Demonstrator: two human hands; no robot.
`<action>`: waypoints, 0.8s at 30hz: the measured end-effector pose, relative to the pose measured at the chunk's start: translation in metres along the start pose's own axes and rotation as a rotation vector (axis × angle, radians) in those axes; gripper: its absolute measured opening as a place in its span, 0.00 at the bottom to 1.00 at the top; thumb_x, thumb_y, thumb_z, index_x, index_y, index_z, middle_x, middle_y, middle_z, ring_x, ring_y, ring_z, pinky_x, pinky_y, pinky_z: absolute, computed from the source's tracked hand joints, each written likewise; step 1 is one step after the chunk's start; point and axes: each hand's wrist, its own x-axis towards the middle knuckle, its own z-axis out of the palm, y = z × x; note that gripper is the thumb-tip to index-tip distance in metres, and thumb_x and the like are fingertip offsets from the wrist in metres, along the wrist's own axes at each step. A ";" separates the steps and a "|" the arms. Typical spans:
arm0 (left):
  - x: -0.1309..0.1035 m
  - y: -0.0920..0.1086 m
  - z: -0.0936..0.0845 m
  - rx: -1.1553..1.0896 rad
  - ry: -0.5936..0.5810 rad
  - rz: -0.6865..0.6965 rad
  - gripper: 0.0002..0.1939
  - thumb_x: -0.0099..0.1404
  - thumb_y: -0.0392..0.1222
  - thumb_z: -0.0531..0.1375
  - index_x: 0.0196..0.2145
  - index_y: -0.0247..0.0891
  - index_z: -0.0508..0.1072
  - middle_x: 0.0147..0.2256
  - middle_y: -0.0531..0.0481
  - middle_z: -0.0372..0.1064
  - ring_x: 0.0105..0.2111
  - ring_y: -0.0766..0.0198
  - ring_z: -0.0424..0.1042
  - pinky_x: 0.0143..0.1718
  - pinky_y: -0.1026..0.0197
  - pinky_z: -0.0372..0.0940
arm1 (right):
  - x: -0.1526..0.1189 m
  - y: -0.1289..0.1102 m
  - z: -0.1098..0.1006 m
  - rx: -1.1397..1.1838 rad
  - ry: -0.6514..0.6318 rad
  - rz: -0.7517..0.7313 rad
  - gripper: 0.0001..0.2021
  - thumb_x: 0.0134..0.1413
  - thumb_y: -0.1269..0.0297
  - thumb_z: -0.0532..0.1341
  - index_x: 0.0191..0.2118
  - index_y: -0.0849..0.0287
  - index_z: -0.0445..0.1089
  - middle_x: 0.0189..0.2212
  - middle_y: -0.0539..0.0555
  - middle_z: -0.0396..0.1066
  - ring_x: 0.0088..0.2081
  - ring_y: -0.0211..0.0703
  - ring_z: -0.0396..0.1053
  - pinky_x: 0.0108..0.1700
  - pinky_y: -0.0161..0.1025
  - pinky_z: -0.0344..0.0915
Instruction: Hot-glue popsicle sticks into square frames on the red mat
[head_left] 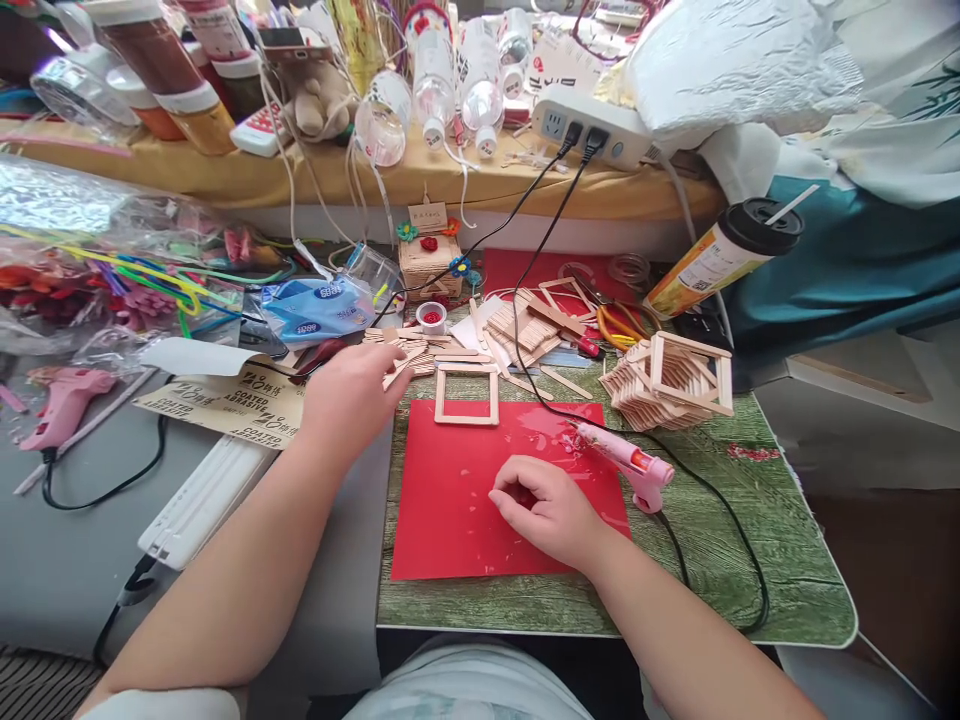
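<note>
1. The left hand [360, 388], left of centre, touches loose pale wooden craft sticks [420, 340] (whether it grips any, I cannot tell).
2. The right hand [549, 505], lower centre, curls narrowly over a red rectangular sheet [450, 510].
3. A square pale-stick frame [466, 420] overlaps that sheet's top edge, mid-picture.

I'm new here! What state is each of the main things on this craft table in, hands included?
Left hand: at the loose sticks, grip unclear.
Right hand: loosely curled, nothing visible inside.
Red sheet: flat, spotted.
Wooden square: four sides joined, lying flat.
Stacked squares: piled in twisted layers.
Right-hand glue gun: lying down, heat unclear.
Cup: lid on, straw in.
Power strip: two plugs in.
</note>
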 end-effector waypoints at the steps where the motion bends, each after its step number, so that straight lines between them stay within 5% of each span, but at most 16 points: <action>1: 0.003 -0.006 -0.003 0.038 0.004 -0.024 0.16 0.75 0.52 0.59 0.53 0.43 0.79 0.50 0.45 0.80 0.51 0.50 0.76 0.46 0.54 0.66 | 0.000 0.000 0.000 -0.003 -0.001 -0.003 0.06 0.67 0.65 0.63 0.35 0.54 0.70 0.31 0.50 0.70 0.32 0.40 0.67 0.36 0.38 0.64; 8: 0.011 -0.024 0.003 0.053 -0.229 0.000 0.14 0.74 0.49 0.58 0.43 0.45 0.83 0.44 0.48 0.82 0.46 0.53 0.78 0.41 0.55 0.66 | 0.001 -0.001 0.000 -0.010 0.002 -0.002 0.07 0.68 0.65 0.63 0.35 0.54 0.70 0.31 0.50 0.70 0.32 0.41 0.67 0.36 0.39 0.63; 14: 0.010 -0.023 0.005 0.123 -0.148 -0.025 0.16 0.75 0.47 0.55 0.37 0.44 0.82 0.40 0.46 0.82 0.43 0.53 0.78 0.34 0.54 0.61 | 0.001 0.002 -0.001 0.001 -0.005 0.004 0.06 0.68 0.65 0.63 0.36 0.54 0.70 0.32 0.50 0.71 0.33 0.40 0.67 0.37 0.39 0.64; 18: 0.004 -0.006 -0.004 -0.078 -0.025 -0.063 0.16 0.75 0.50 0.55 0.37 0.42 0.80 0.37 0.47 0.80 0.40 0.56 0.76 0.36 0.56 0.62 | 0.002 0.002 0.000 0.017 0.007 0.008 0.06 0.67 0.65 0.63 0.36 0.54 0.70 0.32 0.50 0.71 0.33 0.40 0.68 0.36 0.38 0.64; 20: -0.004 0.012 -0.008 -0.380 -0.210 -0.086 0.16 0.74 0.55 0.58 0.38 0.43 0.78 0.32 0.50 0.78 0.32 0.61 0.73 0.33 0.59 0.62 | 0.002 0.002 0.001 0.022 0.030 -0.013 0.05 0.67 0.65 0.64 0.36 0.54 0.71 0.32 0.50 0.72 0.33 0.39 0.68 0.36 0.38 0.65; 22: -0.013 0.033 -0.007 -0.710 -0.575 -0.091 0.17 0.73 0.58 0.57 0.40 0.43 0.77 0.28 0.53 0.76 0.28 0.62 0.72 0.31 0.61 0.64 | 0.002 0.002 0.001 0.032 0.086 -0.048 0.05 0.67 0.65 0.64 0.36 0.54 0.71 0.31 0.49 0.71 0.32 0.39 0.68 0.35 0.38 0.65; 24: -0.023 0.050 -0.003 -0.800 -0.754 -0.091 0.17 0.72 0.58 0.58 0.38 0.43 0.76 0.28 0.53 0.77 0.27 0.62 0.73 0.29 0.61 0.64 | 0.002 0.002 0.000 0.039 0.166 -0.074 0.06 0.66 0.64 0.65 0.35 0.55 0.71 0.30 0.49 0.71 0.30 0.39 0.67 0.34 0.38 0.65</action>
